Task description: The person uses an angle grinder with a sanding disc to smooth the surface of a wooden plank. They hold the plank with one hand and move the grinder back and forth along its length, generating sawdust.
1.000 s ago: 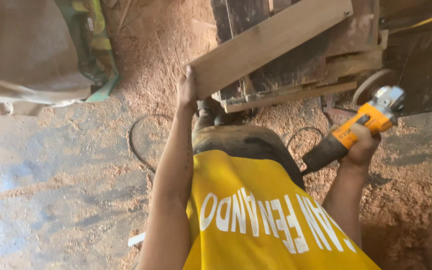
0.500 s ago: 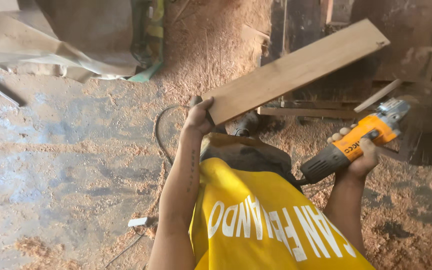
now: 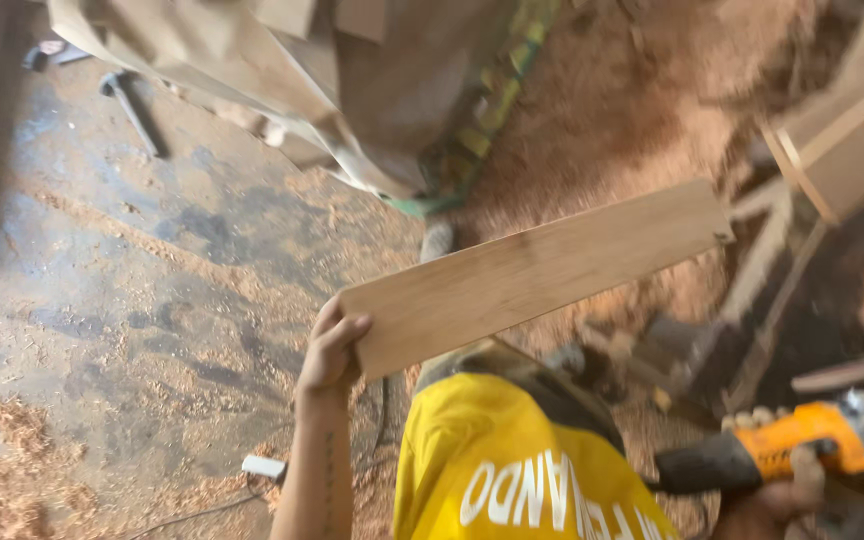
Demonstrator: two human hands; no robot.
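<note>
My left hand (image 3: 332, 350) grips the near end of a flat, light wooden board (image 3: 537, 275), which slants up to the right above the sawdust. Low at the right, my right hand (image 3: 787, 490) holds an orange and black angle grinder (image 3: 782, 450) by its body, its grey head pointing right. The grinder is well below the board and apart from it. My yellow shirt (image 3: 512, 470) fills the bottom centre.
The concrete floor (image 3: 132, 300) is strewn with sawdust, with a deep pile (image 3: 632, 110) at the upper right. Sacks or cardboard (image 3: 352, 90) lie at the top centre. Wooden frames and offcuts (image 3: 832, 150) crowd the right. A hammer-like tool (image 3: 132, 110) lies upper left.
The board has come away from the timber stack and swung left and down with my left hand. The view has turned left; the grinder sits lower in the frame.
</note>
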